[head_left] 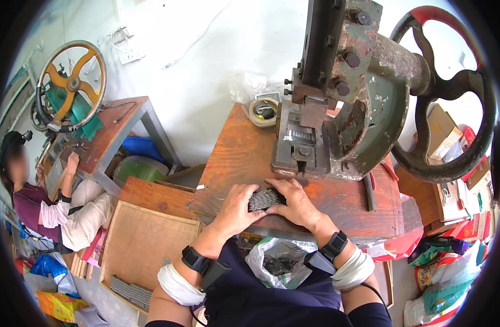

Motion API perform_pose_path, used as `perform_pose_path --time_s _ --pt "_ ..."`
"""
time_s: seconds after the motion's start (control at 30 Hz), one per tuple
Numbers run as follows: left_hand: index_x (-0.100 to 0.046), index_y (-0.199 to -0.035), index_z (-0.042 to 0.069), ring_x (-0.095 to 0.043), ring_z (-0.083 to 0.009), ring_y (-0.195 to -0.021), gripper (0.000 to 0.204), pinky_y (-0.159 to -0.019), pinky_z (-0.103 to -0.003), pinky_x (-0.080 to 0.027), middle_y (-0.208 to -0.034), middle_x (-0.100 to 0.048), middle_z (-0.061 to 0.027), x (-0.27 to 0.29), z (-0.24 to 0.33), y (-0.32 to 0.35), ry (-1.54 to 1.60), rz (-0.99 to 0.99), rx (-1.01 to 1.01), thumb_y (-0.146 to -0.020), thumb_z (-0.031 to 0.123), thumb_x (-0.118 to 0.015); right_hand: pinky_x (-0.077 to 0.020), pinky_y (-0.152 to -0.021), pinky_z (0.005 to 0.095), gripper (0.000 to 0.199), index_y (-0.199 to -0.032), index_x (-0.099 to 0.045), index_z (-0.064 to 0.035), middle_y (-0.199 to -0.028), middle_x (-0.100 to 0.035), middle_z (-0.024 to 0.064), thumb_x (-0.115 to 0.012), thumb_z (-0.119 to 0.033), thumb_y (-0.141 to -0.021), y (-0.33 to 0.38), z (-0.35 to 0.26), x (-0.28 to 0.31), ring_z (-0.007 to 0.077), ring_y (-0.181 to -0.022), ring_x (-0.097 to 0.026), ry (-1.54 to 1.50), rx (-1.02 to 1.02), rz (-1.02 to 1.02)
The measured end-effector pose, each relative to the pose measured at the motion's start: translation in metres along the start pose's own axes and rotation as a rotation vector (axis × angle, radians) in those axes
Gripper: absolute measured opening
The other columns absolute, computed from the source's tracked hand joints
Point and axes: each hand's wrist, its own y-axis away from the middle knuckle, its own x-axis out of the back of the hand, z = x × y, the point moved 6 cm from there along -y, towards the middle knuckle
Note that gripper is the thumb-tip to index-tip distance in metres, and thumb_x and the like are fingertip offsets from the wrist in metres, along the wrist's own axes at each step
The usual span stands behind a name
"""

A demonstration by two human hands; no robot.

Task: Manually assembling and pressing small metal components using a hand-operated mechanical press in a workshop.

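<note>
A bundle of thin grey metal pieces [265, 200], packed side by side, rests at the front of the wooden bench [222, 158]. My left hand [237, 209] is closed on its left end. From the other side my right hand [300, 205] grips it, fingers curved over the far edge and thumb at the near side. Just beyond my hands stands a worn green hand press [389, 103]. Its dark metal die block [301, 152] has a row of thin metal pieces in it. Below the bench edge, a white sack [259, 256] in front of my lap contains loose grey pieces.
A shallow wooden tray [152, 231] at left holds stacked grey strips [131, 291]. The press's big handwheel [481, 103] and a dark bar [368, 193] are at right. A round container [263, 111] stands behind. Far left, a person [53, 210] sits beside another handwheel [74, 83].
</note>
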Motion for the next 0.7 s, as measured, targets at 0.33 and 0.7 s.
perform_pose_path --time_s 0.33,0.7 --pt "-0.061 -0.097 -0.004 -0.061 -0.0303 -0.083 0.043 -0.075 -0.038 -0.049 -0.09 -0.063 -0.0178 0.01 -0.012 0.001 0.108 0.201 0.18 -0.063 0.017 -0.078 -0.0397 -0.096 0.0415 0.059 -0.119 -0.054 -0.0062 -0.118 -0.053 0.0165 -0.076 -0.018 -0.066 0.05 -0.005 0.032 0.0366 -0.111 -0.046 0.038 0.072 0.163" --pt "-0.062 -0.078 -0.005 -0.062 -0.0358 -0.075 0.034 -0.07 -0.044 -0.049 -0.077 -0.062 -0.0229 -0.007 0.063 -0.143 -0.152 0.388 0.147 -0.064 0.021 -0.077 -0.0455 -0.084 0.0389 0.036 -0.099 -0.063 -0.0053 -0.103 -0.059 0.0106 -0.073 -0.013 -0.065 0.075 -0.008 0.037 0.0301 -0.094 -0.054 0.159 0.132 0.261"
